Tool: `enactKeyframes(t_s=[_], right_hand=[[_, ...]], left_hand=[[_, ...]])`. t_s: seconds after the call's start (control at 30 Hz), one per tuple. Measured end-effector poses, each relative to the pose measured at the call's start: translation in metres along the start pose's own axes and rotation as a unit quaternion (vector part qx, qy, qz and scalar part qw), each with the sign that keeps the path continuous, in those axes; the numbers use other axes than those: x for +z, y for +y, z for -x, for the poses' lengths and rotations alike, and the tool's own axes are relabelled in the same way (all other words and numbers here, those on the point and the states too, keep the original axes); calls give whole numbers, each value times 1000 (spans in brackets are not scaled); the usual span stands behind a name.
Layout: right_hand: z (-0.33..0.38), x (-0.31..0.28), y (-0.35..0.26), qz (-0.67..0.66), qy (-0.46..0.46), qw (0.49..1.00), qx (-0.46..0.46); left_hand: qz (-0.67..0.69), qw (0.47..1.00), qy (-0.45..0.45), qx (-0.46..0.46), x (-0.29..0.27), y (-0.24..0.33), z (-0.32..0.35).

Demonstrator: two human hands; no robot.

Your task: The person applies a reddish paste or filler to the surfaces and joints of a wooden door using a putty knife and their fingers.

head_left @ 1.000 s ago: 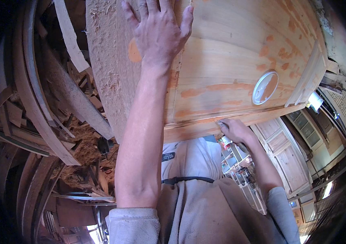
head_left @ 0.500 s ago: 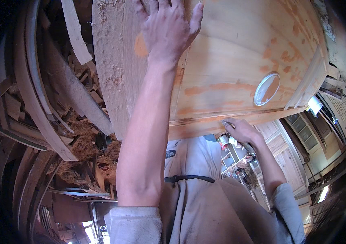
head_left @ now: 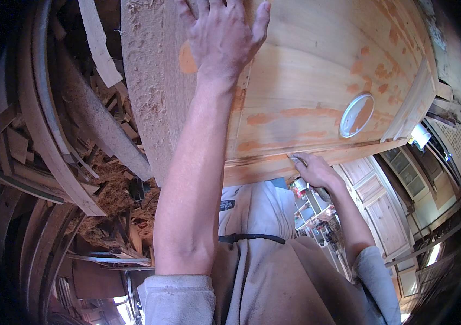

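Observation:
A large pale wooden panel [head_left: 306, 65], streaked with orange filler, lies in front of me. My left hand [head_left: 222, 40] rests flat on its left part, fingers spread and holding nothing; the fingertips run out of the top of the view. At the panel's near edge my right hand [head_left: 316, 170] is closed around a putty knife [head_left: 292, 157]. Only its thin grey tip shows clearly, against the dark seam along that edge; most of the handle is hidden. Right of centre, a round white lid [head_left: 357, 115] with orange filler in it sits on the panel.
To the left stand curved wooden strips [head_left: 60, 135] and offcuts above a heap of shavings [head_left: 112, 184]. A cluttered shelf [head_left: 317, 216] is below my right hand. Farther right are a panelled wooden cabinet [head_left: 371, 189] and a white container [head_left: 420, 135].
My right hand has slid a little left along the panel's near edge with the putty knife. The left hand stays in place on the panel.

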State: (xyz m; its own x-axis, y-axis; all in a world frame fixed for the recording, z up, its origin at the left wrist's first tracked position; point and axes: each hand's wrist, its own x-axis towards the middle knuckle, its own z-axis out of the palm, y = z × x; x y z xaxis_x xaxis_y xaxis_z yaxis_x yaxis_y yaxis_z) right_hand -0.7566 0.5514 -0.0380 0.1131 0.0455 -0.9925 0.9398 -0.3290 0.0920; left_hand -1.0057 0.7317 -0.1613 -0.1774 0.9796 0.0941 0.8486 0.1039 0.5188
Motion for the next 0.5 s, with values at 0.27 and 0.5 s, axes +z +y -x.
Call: enactKeyframes(t_s=[0.27,0.5], right_hand=[[-4,4,-5,9,6,999,-32],[-4,2,-17,6,-10,999,-40]], left_hand=[[-1,1000,0,0,0,0,-1],[-9,1000,2,0,0,-2,0]])
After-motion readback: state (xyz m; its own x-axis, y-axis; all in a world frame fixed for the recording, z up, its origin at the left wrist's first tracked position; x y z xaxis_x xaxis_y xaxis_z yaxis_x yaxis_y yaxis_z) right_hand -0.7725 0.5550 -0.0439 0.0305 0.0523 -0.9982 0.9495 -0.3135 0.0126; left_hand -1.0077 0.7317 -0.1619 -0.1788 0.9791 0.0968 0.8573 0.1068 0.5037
